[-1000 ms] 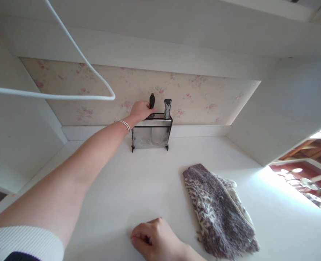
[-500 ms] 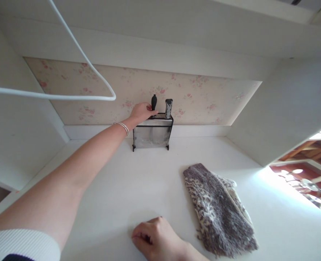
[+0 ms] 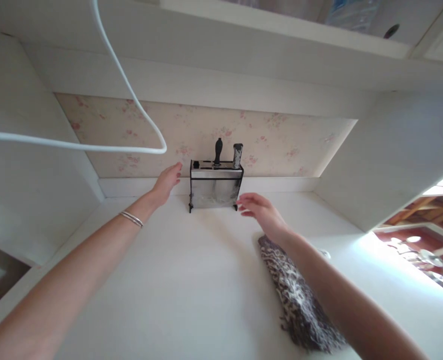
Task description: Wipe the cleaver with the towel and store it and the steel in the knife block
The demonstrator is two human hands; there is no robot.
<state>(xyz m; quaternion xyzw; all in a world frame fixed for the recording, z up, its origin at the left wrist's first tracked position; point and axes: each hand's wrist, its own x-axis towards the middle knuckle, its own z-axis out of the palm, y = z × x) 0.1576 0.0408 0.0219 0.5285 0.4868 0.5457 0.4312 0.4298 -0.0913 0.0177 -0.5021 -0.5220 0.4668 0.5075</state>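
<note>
Knife block [image 3: 215,185] stood upright at the back of the white bench [image 3: 191,280], right up against the flowery wall [image 3: 281,145]. Had a shiny metal front, a black frame and small black feet. Held two things in its top slots: a black knife handle [image 3: 217,151] and a grey handle [image 3: 238,155] just to its right, both sticking straight up.

Left hand [image 3: 167,181] reached in from the left side, stretched out just beside the left edge of the block. Fingers open and spread a little, holding nothing. Hard to tell whether the fingertips touched the block or stopped a tiny bit short. Wore a thin silver bracelet [image 3: 131,218] on the wrist.

Right hand [image 3: 259,209] came in from the right side, low down and near the bottom right corner of the block. Fingers loose and open too, holding nothing. Looked very close to the block's right foot, maybe not quite touching.

Lay under the right arm: a fuzzy brown and white cloth [image 3: 300,300], flat on the bench and partly hidden by the arm. Sat well apart from the block.

Hung across the upper left of the view: a white hanger [image 3: 131,95], close to the camera. Ran above everything: a white shelf [image 3: 266,35].
</note>
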